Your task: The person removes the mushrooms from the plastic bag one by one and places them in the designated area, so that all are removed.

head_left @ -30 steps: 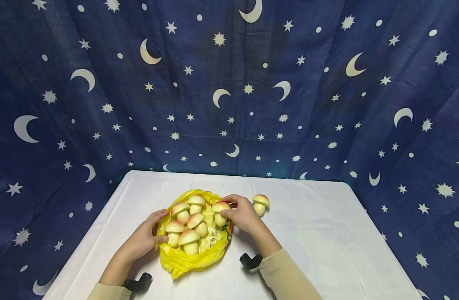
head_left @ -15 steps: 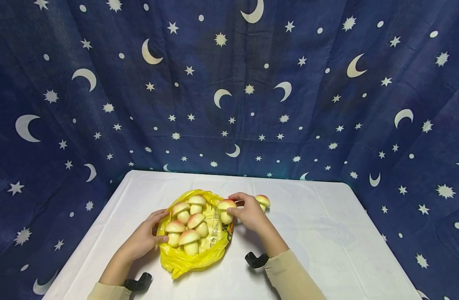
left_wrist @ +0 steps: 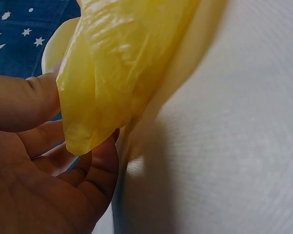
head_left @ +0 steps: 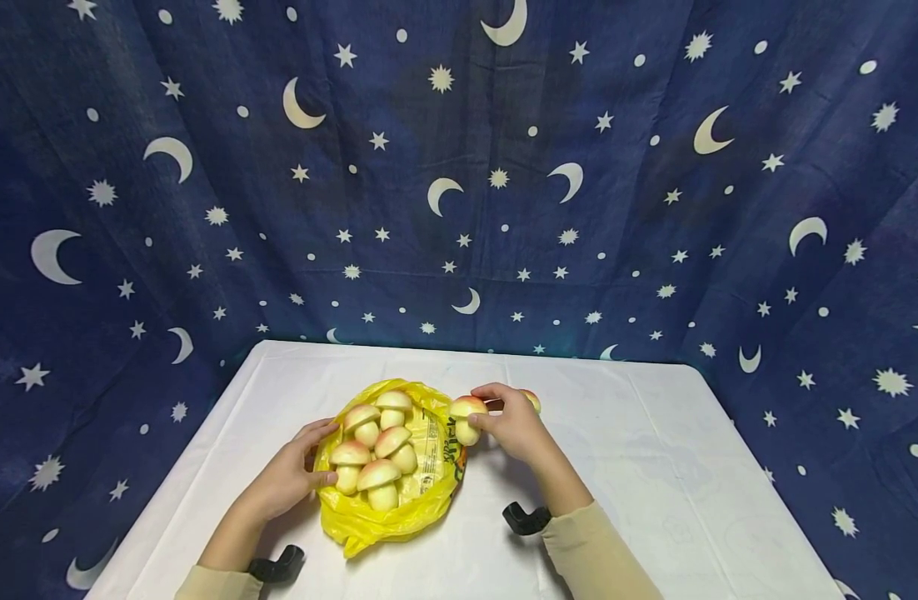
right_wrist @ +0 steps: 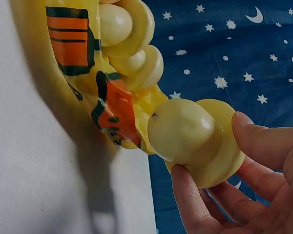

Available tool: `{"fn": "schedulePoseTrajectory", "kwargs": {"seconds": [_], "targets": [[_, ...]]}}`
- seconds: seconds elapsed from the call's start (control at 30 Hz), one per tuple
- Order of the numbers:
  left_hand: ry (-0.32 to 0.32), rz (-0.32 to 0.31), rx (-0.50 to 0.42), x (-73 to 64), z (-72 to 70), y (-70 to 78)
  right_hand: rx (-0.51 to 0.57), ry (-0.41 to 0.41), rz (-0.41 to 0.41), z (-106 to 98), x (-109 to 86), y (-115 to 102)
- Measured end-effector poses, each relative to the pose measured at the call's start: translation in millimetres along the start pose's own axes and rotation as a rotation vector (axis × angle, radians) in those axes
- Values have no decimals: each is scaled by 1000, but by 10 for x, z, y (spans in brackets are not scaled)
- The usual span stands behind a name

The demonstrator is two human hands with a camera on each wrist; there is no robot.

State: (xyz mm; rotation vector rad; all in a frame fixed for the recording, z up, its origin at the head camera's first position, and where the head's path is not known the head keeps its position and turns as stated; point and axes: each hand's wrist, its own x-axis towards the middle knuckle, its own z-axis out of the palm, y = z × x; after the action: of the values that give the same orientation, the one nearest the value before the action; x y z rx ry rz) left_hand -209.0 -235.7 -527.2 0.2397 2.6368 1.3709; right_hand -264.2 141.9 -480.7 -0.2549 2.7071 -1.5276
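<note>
A yellow plastic bag (head_left: 387, 523) lies open on the table with several toy mushrooms (head_left: 391, 443) inside, cream with reddish caps. My left hand (head_left: 286, 475) holds the bag's left side; in the left wrist view the thumb (left_wrist: 24, 100) sits at its folded edge and the other fingers curve behind. At the bag's right rim my right hand (head_left: 513, 423) pinches one toy mushroom (head_left: 468, 417) by its cap. Its rounded stem points toward the camera in the right wrist view. Another mushroom (head_left: 532, 400) stands behind the right hand, mostly hidden by it.
A white cloth (head_left: 639, 483) covers the table. Black curved wrist pieces (head_left: 277, 567) show at both cuffs. A dark blue curtain (head_left: 459, 167) with moons and stars hangs behind the table and along its sides.
My right hand has moved right with its mushroom, from inside the bag to the bag's right rim, and now covers more of the mushroom behind it. The left hand has stayed put.
</note>
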Motion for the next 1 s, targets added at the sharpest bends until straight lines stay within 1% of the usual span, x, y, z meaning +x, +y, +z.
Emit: {"fn": "schedulePoseTrajectory", "kwargs": {"seconds": [0.37,0.67,0.83,1.0], "targets": [[-5,-9,-15,-14,-1,21,19,40,18,-146,-15,7],[-4,-5,-9,-11,-12,3,56,62,34,-349,-50,1],[-5,15,-9,-11,-29,8,46,76,36,-459,-56,46],[-8,21,-11,-15,-30,6,16,87,18,-561,-81,109]]}}
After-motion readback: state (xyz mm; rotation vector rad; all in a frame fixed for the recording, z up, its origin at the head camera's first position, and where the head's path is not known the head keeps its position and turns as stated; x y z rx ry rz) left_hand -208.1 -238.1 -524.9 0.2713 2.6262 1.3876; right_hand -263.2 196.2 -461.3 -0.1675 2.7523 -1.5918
